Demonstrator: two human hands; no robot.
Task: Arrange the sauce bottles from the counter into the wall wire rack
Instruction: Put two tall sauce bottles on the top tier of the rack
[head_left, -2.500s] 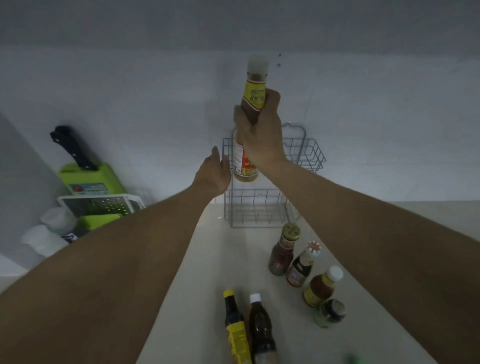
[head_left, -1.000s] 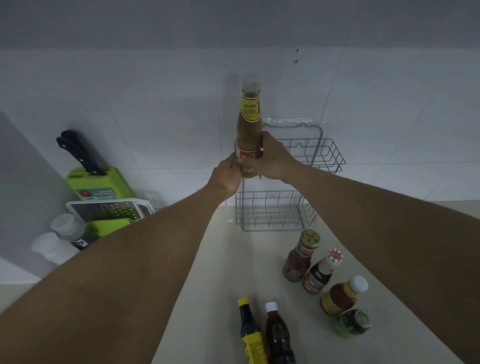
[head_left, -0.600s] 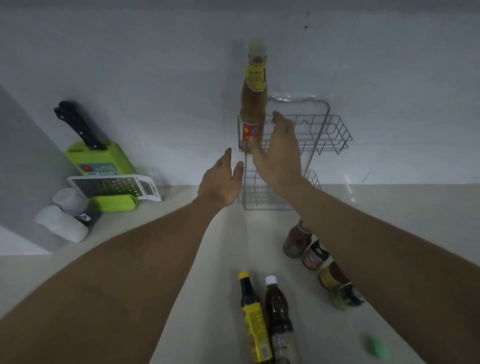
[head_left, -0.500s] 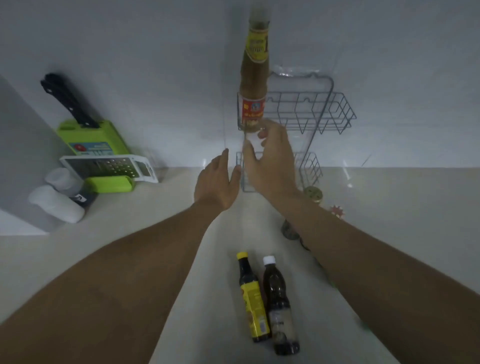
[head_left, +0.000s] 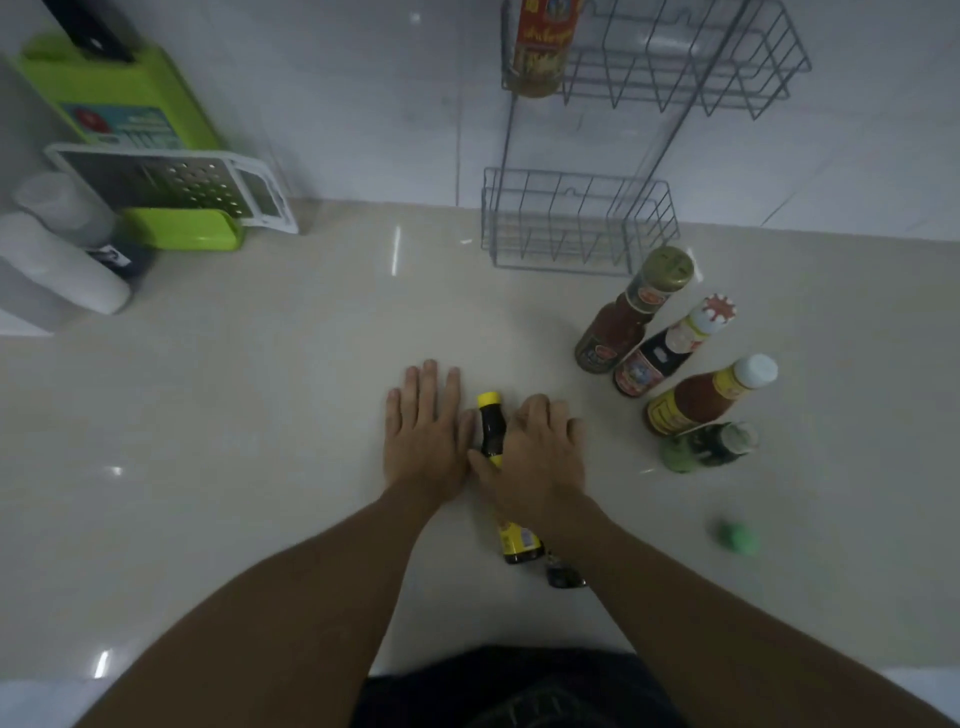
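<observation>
A tall brown sauce bottle (head_left: 540, 47) stands in the left end of the wire rack's (head_left: 685, 78) upper basket; the lower basket (head_left: 571, 223) holds nothing. On the counter, my right hand (head_left: 540, 457) curls over two dark bottles standing side by side. Its thumb lies across the yellow-capped bottle (head_left: 491, 421). The second dark bottle is hidden except for its base (head_left: 563, 576). My left hand (head_left: 423, 436) rests flat just left of the yellow-capped bottle, fingers spread.
To the right stand a gold-capped red sauce bottle (head_left: 618, 327), a dark bottle with a red-and-white cap (head_left: 660, 353), an orange white-capped bottle (head_left: 701, 397) and a green jar (head_left: 701, 447). A small green object (head_left: 737, 538) lies nearer. A grater (head_left: 166, 189) and white containers (head_left: 57, 260) sit far left.
My right hand let go of the tall brown bottle, which stays in the upper basket. Both hands dropped to the counter, and the right one now covers the two dark bottles.
</observation>
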